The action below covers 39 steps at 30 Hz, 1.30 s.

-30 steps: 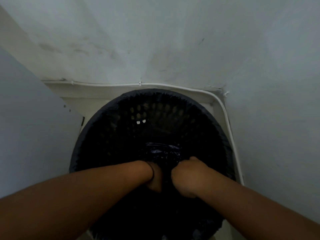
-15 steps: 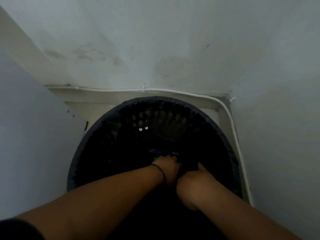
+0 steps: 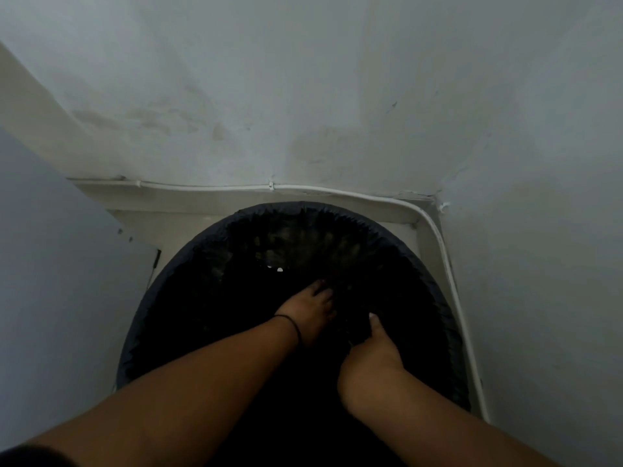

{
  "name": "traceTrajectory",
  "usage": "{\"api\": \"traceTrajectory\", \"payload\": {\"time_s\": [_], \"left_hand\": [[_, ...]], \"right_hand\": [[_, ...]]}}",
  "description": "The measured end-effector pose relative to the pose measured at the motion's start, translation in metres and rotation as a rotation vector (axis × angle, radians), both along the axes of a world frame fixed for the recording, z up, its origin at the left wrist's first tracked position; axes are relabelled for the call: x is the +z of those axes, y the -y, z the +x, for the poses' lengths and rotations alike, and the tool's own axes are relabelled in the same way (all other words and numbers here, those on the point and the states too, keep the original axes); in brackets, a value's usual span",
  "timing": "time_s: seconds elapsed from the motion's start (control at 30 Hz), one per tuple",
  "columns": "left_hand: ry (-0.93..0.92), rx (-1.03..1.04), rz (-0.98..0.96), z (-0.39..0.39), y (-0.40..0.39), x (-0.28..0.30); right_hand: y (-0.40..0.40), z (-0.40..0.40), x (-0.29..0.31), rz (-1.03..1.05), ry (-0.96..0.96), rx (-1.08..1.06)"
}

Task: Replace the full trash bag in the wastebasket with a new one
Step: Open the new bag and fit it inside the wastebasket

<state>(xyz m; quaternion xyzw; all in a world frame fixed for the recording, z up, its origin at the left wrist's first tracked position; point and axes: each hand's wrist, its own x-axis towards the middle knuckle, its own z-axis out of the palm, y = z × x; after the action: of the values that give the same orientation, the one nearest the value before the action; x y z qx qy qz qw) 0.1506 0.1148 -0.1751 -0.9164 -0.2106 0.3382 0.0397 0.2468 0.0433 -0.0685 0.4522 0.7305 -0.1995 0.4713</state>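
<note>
A round black wastebasket stands in a wall corner. A black trash bag lines it, with its edge folded over the rim. Both my forearms reach down into it. My left hand, with a black band on its wrist, lies deep in the bag, its fingers stretched out and pressing on the plastic. My right hand is beside it, nearer to me. Its thumb points up and its fingers are curled into a fold of the plastic. The bottom of the basket is too dark to make out.
Grey walls close in behind and to the right. A white cable runs along the skirting and bends down the right side. A flat grey panel stands close on the left. A narrow pale floor strip shows behind the basket.
Both hands have gone deeper into the basket. My left hand has let go of the bunched plastic and flattened out. The bunch of bag is no longer raised between my hands.
</note>
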Motion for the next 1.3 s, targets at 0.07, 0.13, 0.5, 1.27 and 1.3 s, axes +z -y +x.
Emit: {"api": "traceTrajectory", "payload": {"time_s": [0.07, 0.13, 0.5, 1.27, 1.3], "left_hand": [[-0.129, 0.021, 0.014, -0.006, -0.005, -0.009], [-0.184, 0.159, -0.048, -0.011, -0.007, -0.007], [-0.532, 0.231, -0.237, -0.024, 0.006, 0.058], [0.044, 0.495, -0.346, -0.082, 0.119, 0.191], [0.183, 0.545, -0.247, -0.089, 0.12, 0.196]], "right_hand": [[-0.002, 0.001, -0.003, -0.086, 0.032, -0.092], [-0.001, 0.002, -0.008, -0.116, 0.036, -0.151], [-0.007, -0.002, 0.004, 0.018, 0.026, -0.052], [0.094, -0.011, 0.08, 0.415, -0.395, -0.368], [0.1, -0.005, 0.084, 0.585, -0.474, -0.374]]}}
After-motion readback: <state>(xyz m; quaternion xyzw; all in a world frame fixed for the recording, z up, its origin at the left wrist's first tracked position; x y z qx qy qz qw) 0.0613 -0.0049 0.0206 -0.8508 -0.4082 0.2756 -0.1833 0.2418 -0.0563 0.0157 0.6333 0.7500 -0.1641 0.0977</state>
